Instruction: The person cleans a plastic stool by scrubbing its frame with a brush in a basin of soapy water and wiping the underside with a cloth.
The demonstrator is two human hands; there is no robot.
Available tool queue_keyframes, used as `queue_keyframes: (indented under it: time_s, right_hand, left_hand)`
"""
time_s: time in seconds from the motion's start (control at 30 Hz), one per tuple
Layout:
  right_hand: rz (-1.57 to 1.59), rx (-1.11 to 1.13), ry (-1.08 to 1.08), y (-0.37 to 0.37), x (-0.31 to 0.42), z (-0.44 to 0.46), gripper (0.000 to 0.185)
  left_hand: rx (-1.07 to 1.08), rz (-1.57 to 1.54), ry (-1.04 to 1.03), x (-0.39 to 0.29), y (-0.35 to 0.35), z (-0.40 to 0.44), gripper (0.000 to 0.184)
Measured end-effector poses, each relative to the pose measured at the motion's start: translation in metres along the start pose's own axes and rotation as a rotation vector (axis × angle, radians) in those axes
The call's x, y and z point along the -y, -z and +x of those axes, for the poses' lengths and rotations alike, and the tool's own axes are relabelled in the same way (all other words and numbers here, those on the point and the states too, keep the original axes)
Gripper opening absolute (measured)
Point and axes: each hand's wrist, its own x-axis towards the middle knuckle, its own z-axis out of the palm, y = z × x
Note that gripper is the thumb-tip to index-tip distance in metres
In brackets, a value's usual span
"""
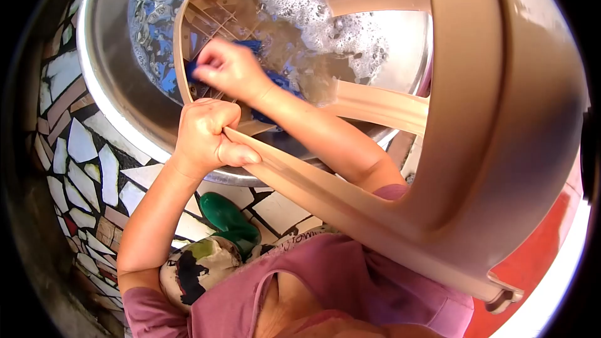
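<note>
A large beige plastic chair (469,106) is tilted over a wide metal basin (100,81), its ribbed part (216,15) low over the soapy water. My left hand (210,133) is closed around the near edge of the chair frame, thumb along the rim. My right arm reaches through the frame's opening. My right hand (230,72), slightly blurred, has curled fingers over the ribbed part. Dark blue cloth (280,81) shows beside its fingertips and beneath its wrist; it appears gripped, though the hand hides most of the contact.
Foamy grey water (357,34) fills the basin, with bright blue patches at its left side. The floor (81,144) is a mosaic of broken tile pieces. A green boot (225,216) stands below the basin rim. A red surface (529,263) lies at lower right.
</note>
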Motion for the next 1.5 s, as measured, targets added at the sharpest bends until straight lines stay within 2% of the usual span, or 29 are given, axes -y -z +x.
queue_keyframes:
  time_s: [0.03, 0.1, 0.23, 0.3, 0.33, 0.37, 0.43, 0.5, 0.57, 0.6, 0.63, 0.7, 0.73, 0.77, 0.87, 0.9, 1.0, 1.07, 1.1, 1.17, 1.23, 1.3, 1.37, 1.43, 1.5]
  right_hand:
    - [-0.255, 0.039, 0.391, -0.006, -0.012, -0.001, 0.014]
    - [-0.559, 0.068, 0.633, -0.010, -0.026, -0.009, 0.019]
    - [-0.648, 0.131, 0.618, -0.003, -0.021, -0.015, 0.026]
    - [-0.903, 0.154, 0.646, 0.002, -0.012, -0.016, 0.033]
    - [-1.101, 0.090, 0.569, -0.004, -0.006, -0.017, 0.038]
    - [-1.110, 0.087, 0.572, -0.004, -0.004, -0.016, 0.038]
    - [-1.182, 0.132, 0.397, -0.005, -0.001, -0.017, 0.043]
    - [-1.135, 0.108, 0.366, -0.008, -0.001, -0.019, 0.046]
    - [-1.058, 0.182, 0.115, -0.020, 0.000, -0.022, 0.048]
    - [-1.002, 0.193, 0.081, -0.023, -0.003, -0.026, 0.048]
    - [-0.999, 0.194, 0.084, -0.020, -0.010, -0.026, 0.048]
    - [-0.713, 0.355, 0.102, -0.005, -0.015, -0.021, 0.046]
    - [-0.678, 0.361, 0.159, -0.002, -0.008, -0.022, 0.044]
    - [-0.681, 0.362, 0.166, -0.002, -0.009, -0.020, 0.044]
    - [-0.743, 0.348, 0.382, -0.001, -0.019, -0.018, 0.040]
    - [-0.741, 0.349, 0.381, 0.001, -0.017, -0.020, 0.040]
    - [-0.759, 0.257, 0.439, 0.000, -0.019, -0.020, 0.037]
    - [-0.459, 0.007, 0.261, -0.007, -0.033, -0.013, 0.036]
    - [-0.455, 0.011, 0.256, -0.009, -0.028, -0.013, 0.036]
    - [-0.372, 0.012, 0.051, -0.009, -0.006, -0.012, 0.032]
    - [-0.436, 0.000, 0.084, -0.011, -0.018, -0.012, 0.027]
    - [-0.680, 0.136, 0.323, -0.013, -0.020, -0.007, 0.026]
    - [-0.686, 0.211, 0.273, -0.008, -0.012, -0.002, 0.028]
    - [-0.578, 0.452, 0.149, -0.002, -0.008, 0.010, 0.028]
    - [-0.460, 0.486, 0.157, 0.002, -0.009, 0.012, 0.027]
  left_hand:
    - [0.002, 0.018, -0.020, 0.000, 0.000, 0.000, 0.076]
    - [0.005, 0.064, -0.016, 0.002, -0.001, -0.002, 0.076]
    - [-0.050, 0.011, -0.007, 0.004, 0.000, -0.001, 0.077]
    - [-0.040, 0.000, -0.001, 0.004, 0.001, -0.002, 0.078]
    - [-0.042, 0.000, 0.008, 0.004, 0.001, -0.002, 0.079]
    - [-0.043, -0.003, 0.014, 0.003, 0.001, -0.001, 0.079]
    - [-0.059, -0.035, 0.028, 0.003, 0.002, 0.000, 0.081]
    - [-0.112, -0.088, 0.083, 0.004, 0.002, 0.001, 0.084]
    - [-0.102, -0.066, 0.085, 0.004, 0.004, 0.002, 0.084]
    - [-0.101, -0.045, 0.081, 0.004, 0.005, 0.002, 0.084]
    - [-0.102, -0.042, 0.082, 0.004, 0.006, 0.002, 0.084]
    - [-0.066, -0.074, 0.137, 0.005, 0.008, 0.003, 0.084]
    - [-0.074, -0.075, 0.140, 0.003, 0.007, 0.003, 0.084]
    - [-0.079, -0.072, 0.135, 0.003, 0.007, 0.003, 0.084]
    - [-0.041, -0.015, 0.080, 0.005, 0.003, -0.001, 0.082]
    - [-0.040, -0.015, 0.082, 0.004, 0.002, -0.001, 0.082]
    - [-0.042, 0.002, 0.051, 0.005, 0.003, -0.001, 0.081]
    - [-0.030, 0.029, 0.024, 0.004, 0.004, -0.002, 0.080]
    - [-0.030, 0.029, 0.031, 0.004, 0.003, -0.002, 0.080]
    - [-0.052, 0.014, 0.010, 0.003, 0.004, 0.001, 0.080]
    - [-0.047, 0.005, 0.021, 0.002, 0.004, 0.001, 0.079]
    - [-0.046, -0.009, 0.040, 0.001, 0.004, 0.001, 0.079]
    - [-0.064, 0.010, 0.004, 0.003, 0.003, 0.001, 0.078]
    - [-0.037, 0.002, 0.017, 0.003, 0.003, -0.001, 0.077]
    - [-0.009, -0.004, 0.029, 0.003, 0.005, -0.001, 0.076]
